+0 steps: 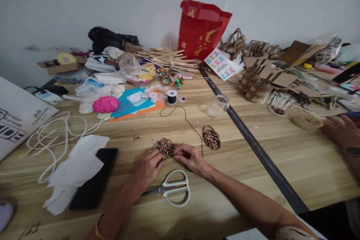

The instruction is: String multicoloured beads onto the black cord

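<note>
Both my hands rest on a wooden table (253, 180) at a small heap of many-coloured beads (164, 146). My left hand (147, 168) touches the heap's near left side with bent fingers. My right hand (189, 158) pinches at the heap's right edge; whether it holds a bead or the black thread (191, 125) is too small to tell. The thread runs back from my right hand to a black spool (171, 97). A finished ring of strung beads (211, 137) lies just right of the thread. White-handled scissors (172, 191) lie shut under my wrists.
A black phone (94, 178) on white paper and a white cord (53, 131) lie at left. Pink yarn (105, 104), coloured sheets, a clear jar (220, 104), a red bag (201, 30) and cardboard pieces crowd the back. Another person's hand (341, 129) rests at right.
</note>
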### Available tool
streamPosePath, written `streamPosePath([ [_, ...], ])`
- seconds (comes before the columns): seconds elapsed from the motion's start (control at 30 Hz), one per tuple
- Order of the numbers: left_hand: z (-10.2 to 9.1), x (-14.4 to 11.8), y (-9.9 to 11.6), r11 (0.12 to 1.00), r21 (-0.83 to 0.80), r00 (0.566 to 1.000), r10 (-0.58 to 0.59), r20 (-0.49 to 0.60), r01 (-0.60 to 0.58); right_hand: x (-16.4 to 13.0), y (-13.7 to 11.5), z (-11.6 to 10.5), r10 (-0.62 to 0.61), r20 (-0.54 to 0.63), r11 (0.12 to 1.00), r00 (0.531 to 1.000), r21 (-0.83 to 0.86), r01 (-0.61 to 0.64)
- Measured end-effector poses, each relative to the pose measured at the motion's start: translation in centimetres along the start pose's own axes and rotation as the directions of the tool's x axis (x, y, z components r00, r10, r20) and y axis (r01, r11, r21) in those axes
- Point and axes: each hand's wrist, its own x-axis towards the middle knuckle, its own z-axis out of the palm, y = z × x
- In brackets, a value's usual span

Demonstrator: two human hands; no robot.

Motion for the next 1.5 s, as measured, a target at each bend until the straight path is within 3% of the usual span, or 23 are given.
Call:
streamPosePath([
  [0.13, 0.2, 0.0, -0.2, 1.0, -0.019, 0.999, -0.014, -0.029, 0.014, 0.1, -0.1, 0.0, 0.111, 0.015, 0.976, 0.994, 0.187, -0.111],
  [0.23, 0.3, 0.0, -0.3, 1.0, -0.008, 1.0, -0.02, -0.017, 0.02, 0.2, -0.3, -0.1, 0.133, 0.019, 0.964, 0.991, 0.229, -0.134],
  [0.53, 0.2, 0.1, -0.3, 0.998, 0.054, 1.0, 0.013, 0.007, -0.013, 0.3, -0.2, -0.3, -0.037, -0.027, 0.999, 0.999, -0.032, 0.037],
  [0.67, 0.2, 0.1, -0.2, 0.998, 0.066, 1.0, -0.002, 0.006, 0.001, 0.3, -0.3, -0.3, -0.044, -0.008, 0.997, 0.999, -0.066, 0.044],
  [0.87, 0.2, 0.1, -0.3, 0.999, -0.047, 0.998, -0.004, -0.058, 0.002, 0.1, -0.4, -0.3, -0.017, 0.014, 0.996, 1.0, -0.091, 0.018],
  [1.07, 0.2, 0.3, -0.2, 0.974, -0.217, 0.988, -0.093, -0.12, 0.065, 0.0, -0.1, -0.3, -0.045, 0.046, 0.99, 0.998, -0.129, 0.05],
  [1.17, 0.0, 0.4, 0.0, 0.926, -0.355, 0.978, -0.178, -0.107, 0.129, 0.0, -0.1, -0.4, -0.098, 0.084, 0.982, 0.992, -0.153, 0.11],
  [1.27, -0.1, 0.5, 0.1, 0.823, -0.527, 0.965, -0.262, -0.021, 0.212, 0.0, -0.2, -0.4, -0.133, 0.123, 0.973, 0.983, -0.173, 0.153],
  [1.4, 0.0, 0.6, 0.5, 0.649, -0.707, 0.949, -0.297, 0.106, 0.282, 0.0, -0.3, -0.4, -0.162, 0.153, 0.968, 0.975, -0.165, 0.187],
  [1.5, -0.1, 0.7, 0.7, 0.574, -0.749, 0.936, -0.301, 0.182, 0.33, 0.0, -0.2, -0.3, -0.178, 0.172, 0.968, 0.969, -0.145, 0.204],
])
